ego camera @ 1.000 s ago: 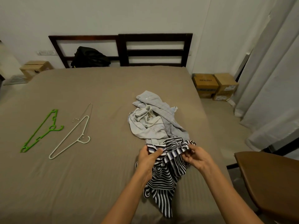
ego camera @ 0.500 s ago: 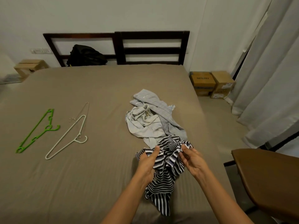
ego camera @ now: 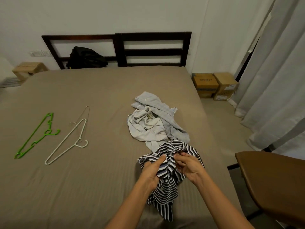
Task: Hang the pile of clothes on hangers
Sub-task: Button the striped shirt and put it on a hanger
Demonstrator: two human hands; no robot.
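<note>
A black-and-white striped garment [ego camera: 166, 189] lies bunched on the near right of the bed. My left hand [ego camera: 152, 170] grips its upper edge, thumb on top of the fabric. My right hand [ego camera: 189, 166] pinches the same edge just to the right. Behind it sits a crumpled pile of pale grey clothes [ego camera: 153, 123]. Far to the left lie a green plastic hanger [ego camera: 35, 138], a white plastic hanger [ego camera: 66, 144] and a thin wire hanger [ego camera: 83, 115], all flat on the sheet.
The bed [ego camera: 90, 179] has a taupe sheet and a dark wooden headboard [ego camera: 153, 50] with a black bag [ego camera: 85, 57] against it. Cardboard boxes [ego camera: 214, 85] stand on the floor at right, curtains [ego camera: 272, 80] beyond. A brown chair seat [ego camera: 272, 179] juts in at lower right.
My hands have drawn closer together on the striped garment, gathering its edge into a tighter bunch. The grey pile and the hangers have not moved.
</note>
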